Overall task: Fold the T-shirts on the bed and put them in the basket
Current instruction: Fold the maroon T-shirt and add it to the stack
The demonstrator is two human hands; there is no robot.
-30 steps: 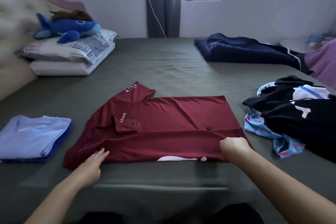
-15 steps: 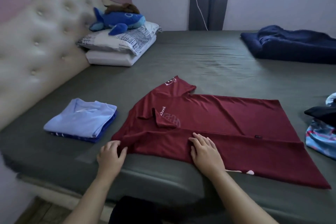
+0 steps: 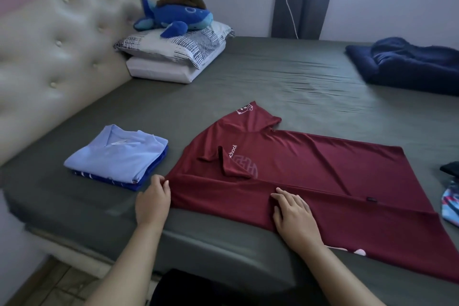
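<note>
Maroon T-shirt (image 3: 310, 176): lies spread on the near part of the bed (image 3: 285, 82), collar end toward the headboard, its near long side folded inward so a straight crease runs along it; white lettering and a crest show near the collar and on the far sleeve.
Left hand (image 3: 152, 202): at the shirt's collar-end corner on the near edge, fingertips and thumb pinching the cloth there.
Right hand (image 3: 293, 216): palm down on the folded near strip of the shirt, fingers straight and lightly spread, pressing the fabric flat.
Folded stack (image 3: 116, 156): a light blue T-shirt folded on top of a darker blue one, on the bed just left of the maroon shirt, not touching it.
Pillows (image 3: 173, 57): two stacked against the tufted headboard (image 3: 57, 42), the upper one patterned, a blue plush whale (image 3: 173, 17) resting on top.
Navy garment (image 3: 407, 67): bunched at the far right of the bed.
Other clothes (image 3: 450, 191): a black piece and a blue patterned piece at the right edge, partly cut off.
Basket: not in view.
</note>
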